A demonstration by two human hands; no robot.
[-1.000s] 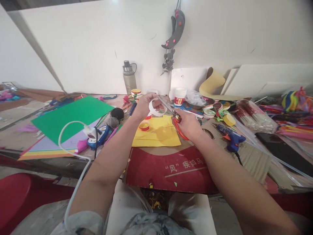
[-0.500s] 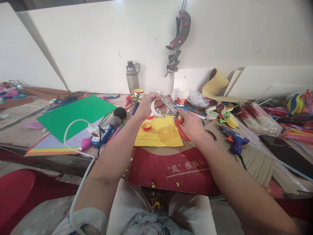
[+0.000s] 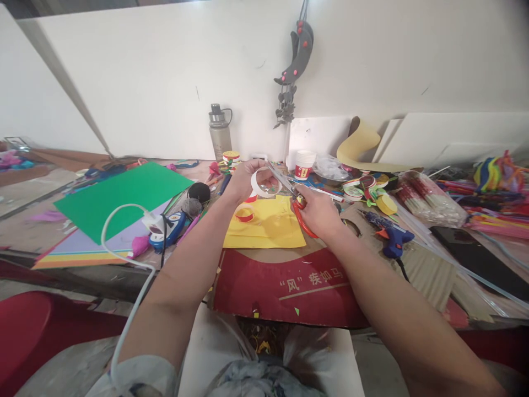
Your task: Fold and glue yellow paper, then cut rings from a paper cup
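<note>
My left hand is closed on a white paper ring, holding it up over the work area. Closed around the orange handles of a pair of scissors is my right hand. The scissor blades point up and left, reaching the ring's upper right side; whether they are cutting I cannot tell. Below both hands lie yellow sheets. On them rests a small yellow-and-red ring. A red printed board sits at the table's front edge.
A glue gun and a black phone lie to the right. Left are a green sheet and a white cable with a blue-and-white plug block. A paper cup and a bottle stand behind.
The whole view has shifted slightly, with things appearing a little further left. Both hands keep their hold on the paper ring and the scissors, almost unmoved relative to each other.
</note>
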